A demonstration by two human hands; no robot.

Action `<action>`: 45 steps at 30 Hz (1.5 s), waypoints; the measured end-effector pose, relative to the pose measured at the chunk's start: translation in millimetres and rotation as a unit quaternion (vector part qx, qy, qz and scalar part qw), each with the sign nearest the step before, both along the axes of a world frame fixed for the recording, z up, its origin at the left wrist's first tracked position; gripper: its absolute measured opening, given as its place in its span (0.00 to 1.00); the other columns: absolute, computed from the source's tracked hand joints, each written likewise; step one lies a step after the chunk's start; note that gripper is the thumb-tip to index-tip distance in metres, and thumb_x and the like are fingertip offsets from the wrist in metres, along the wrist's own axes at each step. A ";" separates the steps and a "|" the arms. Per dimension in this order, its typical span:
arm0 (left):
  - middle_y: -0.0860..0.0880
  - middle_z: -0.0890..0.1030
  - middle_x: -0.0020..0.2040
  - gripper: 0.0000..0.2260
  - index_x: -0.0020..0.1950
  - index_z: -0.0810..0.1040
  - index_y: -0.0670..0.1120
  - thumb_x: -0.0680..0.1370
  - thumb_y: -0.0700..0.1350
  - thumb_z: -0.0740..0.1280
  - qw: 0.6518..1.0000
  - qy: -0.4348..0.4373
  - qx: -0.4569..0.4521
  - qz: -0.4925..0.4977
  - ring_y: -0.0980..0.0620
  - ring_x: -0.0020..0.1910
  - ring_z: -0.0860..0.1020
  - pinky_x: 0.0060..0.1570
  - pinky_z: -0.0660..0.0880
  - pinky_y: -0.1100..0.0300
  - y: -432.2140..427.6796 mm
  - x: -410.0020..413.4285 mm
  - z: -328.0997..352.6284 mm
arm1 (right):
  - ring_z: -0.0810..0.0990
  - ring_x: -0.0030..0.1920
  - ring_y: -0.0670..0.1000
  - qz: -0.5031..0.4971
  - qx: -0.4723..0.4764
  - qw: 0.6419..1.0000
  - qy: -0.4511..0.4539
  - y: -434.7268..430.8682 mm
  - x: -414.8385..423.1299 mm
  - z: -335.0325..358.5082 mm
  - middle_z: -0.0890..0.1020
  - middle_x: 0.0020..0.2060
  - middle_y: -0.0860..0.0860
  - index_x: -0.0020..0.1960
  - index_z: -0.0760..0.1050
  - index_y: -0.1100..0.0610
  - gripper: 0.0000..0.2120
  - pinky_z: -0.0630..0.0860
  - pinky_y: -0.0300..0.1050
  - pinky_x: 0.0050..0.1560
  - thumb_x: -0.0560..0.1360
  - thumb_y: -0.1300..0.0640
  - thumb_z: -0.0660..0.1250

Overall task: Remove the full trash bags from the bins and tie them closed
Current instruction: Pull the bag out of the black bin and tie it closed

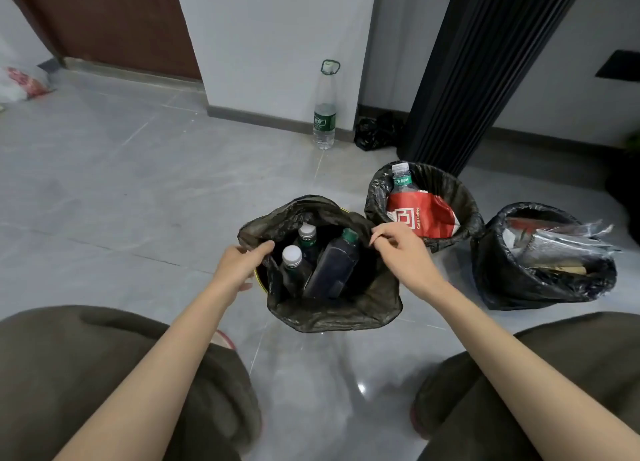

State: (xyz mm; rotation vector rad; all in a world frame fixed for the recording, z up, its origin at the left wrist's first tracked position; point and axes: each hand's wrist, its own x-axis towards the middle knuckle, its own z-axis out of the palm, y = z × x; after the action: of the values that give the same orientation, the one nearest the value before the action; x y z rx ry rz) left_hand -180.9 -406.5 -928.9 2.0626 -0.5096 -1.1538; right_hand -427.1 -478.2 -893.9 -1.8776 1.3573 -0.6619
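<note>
Single head-worn view, wide-angle, facing forward and down.
It looks from the person's head onto the floor (pixel 104 183), near enough that the left hand (pixel 242 266) and right hand (pixel 398 249) sit mid-frame at the trash bag (pixel 332 315); the wall (pixel 270 44) lies farther off, at top.

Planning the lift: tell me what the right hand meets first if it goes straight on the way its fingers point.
The right hand, pinching the edge of the bag, points left across the opening. The green-capped bottle probably comes first, though depth is unclear.
</note>
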 end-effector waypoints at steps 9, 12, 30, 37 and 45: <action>0.50 0.80 0.43 0.07 0.53 0.77 0.45 0.77 0.45 0.67 0.995 0.052 0.009 -0.081 0.54 0.35 0.78 0.37 0.78 0.63 8.6 -16.1 -10.4 | 0.79 0.56 0.46 0.105 0.153 0.982 0.028 29.5 30.5 -30.6 0.84 0.50 0.45 0.38 0.71 0.50 0.09 0.71 0.49 0.62 0.76 0.58 0.59; 0.51 0.82 0.41 0.04 0.50 0.77 0.46 0.77 0.45 0.68 0.993 0.103 -0.002 -0.060 0.57 0.32 0.80 0.42 0.79 0.62 4.2 -19.0 -14.9 | 0.79 0.47 0.45 0.093 0.166 0.981 0.041 34.9 31.9 -39.3 0.84 0.47 0.47 0.39 0.72 0.49 0.07 0.73 0.48 0.58 0.75 0.59 0.61; 0.51 0.82 0.48 0.08 0.55 0.79 0.46 0.77 0.45 0.68 0.983 0.105 -0.042 -0.142 0.58 0.42 0.80 0.46 0.76 0.64 -16.3 -36.1 -25.3 | 0.79 0.56 0.58 -0.027 0.069 0.978 0.193 25.0 58.0 -84.1 0.81 0.55 0.56 0.63 0.68 0.58 0.26 0.77 0.50 0.53 0.71 0.48 0.71; 0.54 0.83 0.46 0.08 0.54 0.80 0.47 0.78 0.47 0.65 0.982 0.069 -0.073 -0.158 0.59 0.41 0.77 0.46 0.75 0.64 -15.8 -34.7 -25.5 | 0.78 0.51 0.63 0.021 0.016 0.951 0.309 1.5 51.1 -84.0 0.80 0.49 0.60 0.53 0.73 0.61 0.11 0.72 0.50 0.44 0.78 0.54 0.59; 0.51 0.82 0.32 0.23 0.39 0.83 0.43 0.76 0.61 0.62 0.946 -0.097 0.110 -0.289 0.54 0.29 0.79 0.26 0.70 0.70 -0.2 -24.6 -16.9 | 0.76 0.44 0.63 0.038 0.055 0.978 0.196 -5.8 42.6 -71.2 0.80 0.41 0.60 0.39 0.70 0.59 0.10 0.71 0.51 0.40 0.78 0.59 0.55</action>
State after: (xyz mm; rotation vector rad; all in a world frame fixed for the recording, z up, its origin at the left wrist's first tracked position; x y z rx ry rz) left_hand -205.5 -406.7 -945.8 2.3072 -1.1896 -1.3867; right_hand -384.5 -484.0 -965.1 -2.0262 1.5201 -0.1737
